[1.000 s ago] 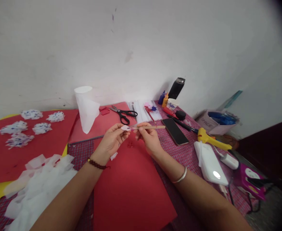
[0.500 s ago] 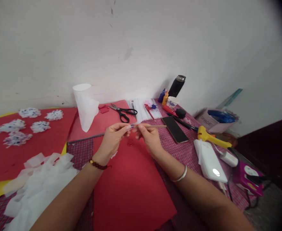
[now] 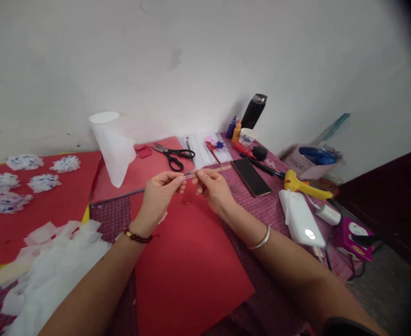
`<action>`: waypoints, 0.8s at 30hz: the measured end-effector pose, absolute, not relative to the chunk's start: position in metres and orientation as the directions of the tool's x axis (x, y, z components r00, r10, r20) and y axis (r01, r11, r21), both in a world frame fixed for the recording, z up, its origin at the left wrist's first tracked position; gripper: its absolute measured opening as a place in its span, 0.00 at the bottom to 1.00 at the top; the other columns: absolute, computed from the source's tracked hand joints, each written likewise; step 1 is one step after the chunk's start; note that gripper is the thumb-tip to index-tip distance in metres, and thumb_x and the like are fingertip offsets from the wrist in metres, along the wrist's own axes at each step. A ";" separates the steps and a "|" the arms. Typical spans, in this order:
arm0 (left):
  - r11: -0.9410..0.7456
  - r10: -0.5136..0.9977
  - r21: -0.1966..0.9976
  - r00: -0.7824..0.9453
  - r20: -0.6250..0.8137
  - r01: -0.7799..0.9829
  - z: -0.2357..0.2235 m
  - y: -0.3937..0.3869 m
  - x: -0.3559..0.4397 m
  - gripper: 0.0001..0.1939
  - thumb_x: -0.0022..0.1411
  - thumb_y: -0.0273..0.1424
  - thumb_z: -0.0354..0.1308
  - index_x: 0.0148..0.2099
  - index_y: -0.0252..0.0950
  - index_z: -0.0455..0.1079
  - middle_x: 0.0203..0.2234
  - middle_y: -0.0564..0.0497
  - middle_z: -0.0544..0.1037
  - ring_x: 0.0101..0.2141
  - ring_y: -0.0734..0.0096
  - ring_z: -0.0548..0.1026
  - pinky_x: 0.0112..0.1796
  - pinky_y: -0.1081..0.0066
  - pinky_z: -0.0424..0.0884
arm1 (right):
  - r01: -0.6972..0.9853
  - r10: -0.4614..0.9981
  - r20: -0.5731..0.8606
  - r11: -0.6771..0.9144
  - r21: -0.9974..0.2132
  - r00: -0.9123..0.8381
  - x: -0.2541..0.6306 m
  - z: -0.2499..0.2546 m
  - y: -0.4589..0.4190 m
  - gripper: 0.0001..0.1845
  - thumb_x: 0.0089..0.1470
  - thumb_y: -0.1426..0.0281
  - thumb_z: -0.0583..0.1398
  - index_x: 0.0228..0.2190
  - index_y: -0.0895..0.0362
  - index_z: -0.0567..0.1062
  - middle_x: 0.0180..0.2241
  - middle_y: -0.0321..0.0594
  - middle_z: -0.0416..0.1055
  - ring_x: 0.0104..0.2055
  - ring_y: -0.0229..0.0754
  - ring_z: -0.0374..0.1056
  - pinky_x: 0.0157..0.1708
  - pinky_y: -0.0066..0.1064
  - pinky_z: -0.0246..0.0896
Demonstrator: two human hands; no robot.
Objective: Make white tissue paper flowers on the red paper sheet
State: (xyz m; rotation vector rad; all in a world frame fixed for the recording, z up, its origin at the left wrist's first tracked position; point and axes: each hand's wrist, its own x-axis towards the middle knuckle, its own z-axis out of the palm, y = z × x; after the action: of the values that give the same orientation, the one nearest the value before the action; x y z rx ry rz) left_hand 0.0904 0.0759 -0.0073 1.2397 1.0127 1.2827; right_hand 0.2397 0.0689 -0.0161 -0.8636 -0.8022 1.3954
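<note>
well, the right hand [image 3: 215,187] had the thin stick [image 3: 223,168] pinched above the red sheet's [image 3: 191,266] far edge, its tail toward the phone [image 3: 251,178]. the left hand [image 3: 161,192] pinched a pale scrap [image 3: 189,175] at its tip, too small to make out. uneven pulling could have torn the scrap; loose fingers could have dropped it.

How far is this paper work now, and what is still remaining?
Five blue-speckled white tufts on the left red sheet look finished. In progress, the right hand holds a thin stick, while the left hand pinches something small near its end, too hidden to identify. The loose white pieces probably remain; how many are needed, I cannot tell.
</note>
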 end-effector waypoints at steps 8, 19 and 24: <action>-0.618 0.786 0.469 0.481 0.388 0.631 -0.017 0.087 0.067 0.14 0.62 0.28 0.55 0.48 0.40 0.75 0.42 0.42 0.78 0.44 0.54 0.74 0.46 0.62 0.65 | -0.251 0.997 -0.082 -0.081 -0.965 -0.006 0.246 -0.034 0.076 0.18 0.51 0.56 0.63 0.24 0.55 0.66 0.16 0.29 0.66 0.13 0.31 0.57 0.13 0.23 0.51; -0.459 0.882 0.132 0.433 0.187 0.879 -0.025 0.101 0.053 0.11 0.62 0.28 0.51 0.33 0.36 0.74 0.30 0.41 0.78 0.31 0.56 0.74 0.32 0.65 0.63 | 0.511 0.965 0.232 0.260 -0.820 -0.118 0.248 -0.044 0.078 0.09 0.60 0.66 0.55 0.29 0.55 0.69 0.27 0.40 0.73 0.28 0.41 0.68 0.30 0.31 0.58; -0.444 0.895 0.029 0.443 0.045 0.895 -0.012 0.095 0.059 0.15 0.65 0.28 0.46 0.38 0.33 0.75 0.35 0.40 0.78 0.35 0.56 0.76 0.33 0.64 0.65 | 0.563 0.962 0.214 0.272 -0.780 -0.167 0.246 -0.040 0.077 0.08 0.60 0.68 0.54 0.30 0.56 0.69 0.30 0.41 0.75 0.32 0.42 0.71 0.33 0.31 0.60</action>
State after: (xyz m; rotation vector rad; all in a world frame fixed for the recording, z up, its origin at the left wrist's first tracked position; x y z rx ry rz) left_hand 0.0588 0.0947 -0.0118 2.6674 1.6552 0.0838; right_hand 0.2464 0.0770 -0.0398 -1.3813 -1.8353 0.7159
